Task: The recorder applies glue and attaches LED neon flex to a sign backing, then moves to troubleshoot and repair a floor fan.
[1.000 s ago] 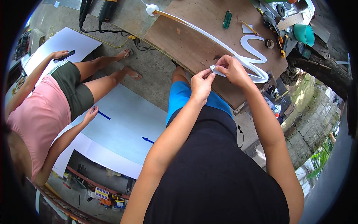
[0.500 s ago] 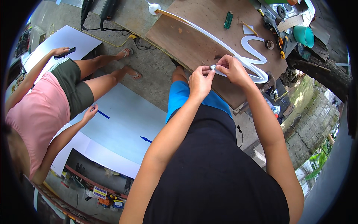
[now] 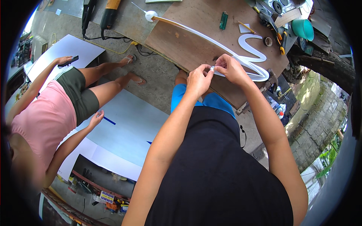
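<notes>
My left hand (image 3: 199, 80) and my right hand (image 3: 231, 70) meet over the near edge of the brown board, fingertips pinched together. Between them sits a small white piece (image 3: 212, 68), too small to name; both hands grip it. Just beyond, a long white strip (image 3: 211, 40) lies bent into a looping letter-like shape, with its curved end (image 3: 241, 44) to the right. The far end of the strip reaches a white bottle with a thin nozzle (image 3: 150, 16). Whether the small piece joins the strip is hidden by my fingers.
On the brown board (image 3: 169, 47) lie a green lighter (image 3: 223, 20), a pencil (image 3: 247, 27) and a tape roll (image 3: 267, 41). A teal cup (image 3: 302, 29) and a yellow-black cutter (image 3: 283, 43) are at right. Another person (image 3: 49, 105) stands left, holding a dark object (image 3: 68, 61). A heat gun (image 3: 109, 15) lies far left.
The view has shifted slightly, so the board's things sit a little farther left. Both hands stay together on the small white piece. The other person's hand has moved slightly.
</notes>
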`<state>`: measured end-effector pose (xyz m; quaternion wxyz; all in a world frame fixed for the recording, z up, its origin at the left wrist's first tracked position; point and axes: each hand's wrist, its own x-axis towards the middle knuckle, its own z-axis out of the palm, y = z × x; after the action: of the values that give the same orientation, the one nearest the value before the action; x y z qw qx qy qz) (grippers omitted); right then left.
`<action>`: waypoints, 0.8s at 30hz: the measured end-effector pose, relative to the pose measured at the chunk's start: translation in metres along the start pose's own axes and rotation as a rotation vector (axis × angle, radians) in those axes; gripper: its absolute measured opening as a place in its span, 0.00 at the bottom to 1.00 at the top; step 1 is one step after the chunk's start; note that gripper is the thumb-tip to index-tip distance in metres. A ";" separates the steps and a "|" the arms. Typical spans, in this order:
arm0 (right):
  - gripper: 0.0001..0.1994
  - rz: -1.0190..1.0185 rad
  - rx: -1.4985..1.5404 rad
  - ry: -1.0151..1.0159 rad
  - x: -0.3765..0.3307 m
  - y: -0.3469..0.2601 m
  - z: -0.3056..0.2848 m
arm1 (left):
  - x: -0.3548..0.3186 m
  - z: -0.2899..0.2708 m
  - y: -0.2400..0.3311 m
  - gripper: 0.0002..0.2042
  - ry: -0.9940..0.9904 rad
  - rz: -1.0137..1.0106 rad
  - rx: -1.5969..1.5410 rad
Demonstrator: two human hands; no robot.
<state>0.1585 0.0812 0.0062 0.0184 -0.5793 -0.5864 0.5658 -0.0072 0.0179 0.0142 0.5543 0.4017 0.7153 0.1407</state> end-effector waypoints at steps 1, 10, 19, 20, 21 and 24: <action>0.13 -0.011 -0.006 0.001 0.000 0.001 0.000 | 0.000 0.000 0.000 0.16 -0.013 -0.011 -0.011; 0.14 -0.026 0.024 0.023 -0.003 0.003 0.001 | 0.008 0.003 -0.007 0.15 -0.066 -0.082 -0.122; 0.12 -0.109 0.144 0.202 -0.003 -0.055 -0.023 | 0.012 0.011 -0.013 0.16 -0.060 -0.117 -0.167; 0.11 -0.176 0.127 0.226 0.005 -0.067 -0.025 | 0.012 0.011 -0.014 0.15 -0.080 -0.123 -0.175; 0.11 -0.219 0.099 0.253 0.014 -0.079 -0.026 | 0.012 0.011 -0.015 0.15 -0.078 -0.110 -0.178; 0.13 -0.388 0.079 0.271 0.051 -0.112 -0.020 | 0.012 0.012 -0.018 0.14 -0.078 -0.066 -0.197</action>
<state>0.0815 0.1645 0.0575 0.2279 -0.5251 -0.6565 0.4912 -0.0047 0.0125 -0.0100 0.6230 0.3264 0.6886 0.1763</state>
